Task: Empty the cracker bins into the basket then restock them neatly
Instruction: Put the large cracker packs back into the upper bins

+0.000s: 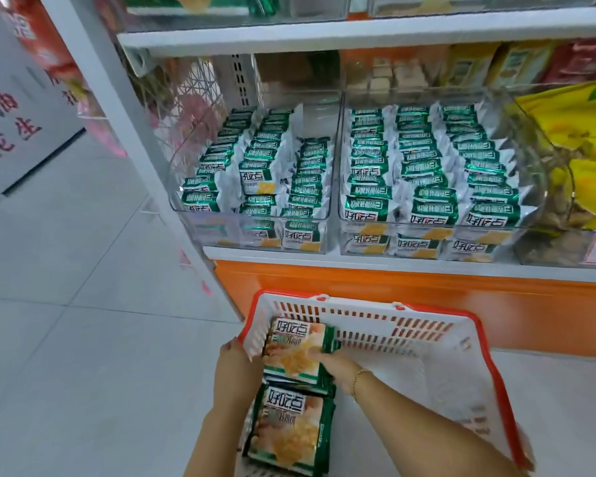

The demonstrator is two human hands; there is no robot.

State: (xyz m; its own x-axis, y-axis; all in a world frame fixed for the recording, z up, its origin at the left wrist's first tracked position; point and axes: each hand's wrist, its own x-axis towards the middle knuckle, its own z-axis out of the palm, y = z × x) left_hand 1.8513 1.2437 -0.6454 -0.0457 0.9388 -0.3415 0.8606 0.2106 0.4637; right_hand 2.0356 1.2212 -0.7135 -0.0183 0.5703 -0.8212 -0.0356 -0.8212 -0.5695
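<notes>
Two clear bins stand side by side on the shelf. The left bin holds three rows of green-and-white cracker packs, its right row shorter. The right bin has three full rows. Below, a white basket with a red rim holds two stacks of the same packs, one far and one near. My right hand grips the far stack from its right side. At the basket's left rim, my left hand holds on, its fingers partly hidden behind the wall.
Yellow snack bags fill the bin to the right. An orange shelf base runs behind the basket. A white upright post bounds the shelf on the left, with grey tiled floor beyond. Another shelf sits above.
</notes>
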